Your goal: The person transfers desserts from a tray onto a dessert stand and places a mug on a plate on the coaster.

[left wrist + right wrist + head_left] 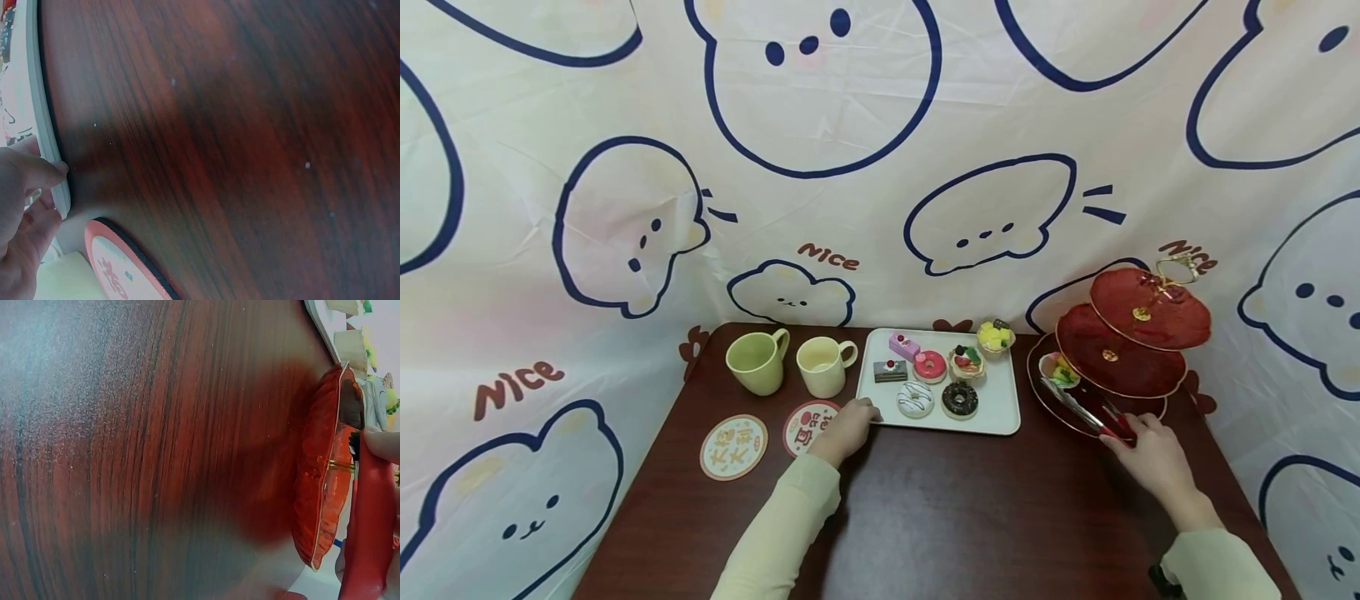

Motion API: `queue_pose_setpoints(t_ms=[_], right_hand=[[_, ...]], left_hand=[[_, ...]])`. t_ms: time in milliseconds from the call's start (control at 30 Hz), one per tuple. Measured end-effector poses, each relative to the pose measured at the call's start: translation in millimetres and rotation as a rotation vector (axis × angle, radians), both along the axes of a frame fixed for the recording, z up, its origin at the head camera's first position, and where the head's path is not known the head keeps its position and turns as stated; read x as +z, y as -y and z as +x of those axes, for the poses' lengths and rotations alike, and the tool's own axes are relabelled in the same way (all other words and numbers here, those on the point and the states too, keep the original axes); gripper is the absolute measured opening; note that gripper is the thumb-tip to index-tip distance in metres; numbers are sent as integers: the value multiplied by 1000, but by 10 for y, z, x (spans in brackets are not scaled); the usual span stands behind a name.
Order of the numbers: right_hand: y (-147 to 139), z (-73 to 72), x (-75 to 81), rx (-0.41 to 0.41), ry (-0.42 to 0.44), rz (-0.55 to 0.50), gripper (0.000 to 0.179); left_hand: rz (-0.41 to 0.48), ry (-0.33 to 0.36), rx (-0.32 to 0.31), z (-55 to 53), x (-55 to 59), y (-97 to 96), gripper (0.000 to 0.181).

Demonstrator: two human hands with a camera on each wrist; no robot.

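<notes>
With thumb and fingers, my left hand [848, 427] pinches the near left corner of a white tray [1000, 421]; the left wrist view shows the thumb on its rim [51, 140]. My right hand [1159, 468] grips the red handles of metal tongs [1077, 408]. The tongs reach over the bottom tier of a red, gold-rimmed three-tier stand [1150, 385]. A small fruit tart [1060, 371] is at the tong tips, at the left of that tier; whether the tips still pinch it I cannot tell. In the right wrist view the red handle [372, 519] lies in the hand.
On the tray are a pink donut [929, 367], a white donut [915, 400], a chocolate donut [960, 401], cake slices [891, 372] and tarts [966, 363]. To its left stand a green mug [756, 364] and a cream mug [822, 367], with round coasters [733, 447] in front. A patterned cloth hangs behind.
</notes>
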State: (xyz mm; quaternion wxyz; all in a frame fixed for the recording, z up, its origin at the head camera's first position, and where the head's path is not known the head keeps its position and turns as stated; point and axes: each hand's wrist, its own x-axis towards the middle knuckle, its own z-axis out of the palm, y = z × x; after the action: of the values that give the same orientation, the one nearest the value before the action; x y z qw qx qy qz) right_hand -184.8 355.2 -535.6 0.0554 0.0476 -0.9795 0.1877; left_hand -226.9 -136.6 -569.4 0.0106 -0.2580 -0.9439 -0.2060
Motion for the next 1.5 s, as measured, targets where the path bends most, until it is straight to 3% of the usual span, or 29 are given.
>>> queue_pose_setpoints(t_ms=[300,867,1500], right_hand=[[-28,-67,-41,-20,-17,36,62],[-108,-129,-47,2,80,26,67],[-78,-95,-43,-20,91,26,70]], left_hand=[[13,6,9,23,22,0,21],[18,6,-1,12,24,-4,23],[-2,15,12,20,31,-3,23]])
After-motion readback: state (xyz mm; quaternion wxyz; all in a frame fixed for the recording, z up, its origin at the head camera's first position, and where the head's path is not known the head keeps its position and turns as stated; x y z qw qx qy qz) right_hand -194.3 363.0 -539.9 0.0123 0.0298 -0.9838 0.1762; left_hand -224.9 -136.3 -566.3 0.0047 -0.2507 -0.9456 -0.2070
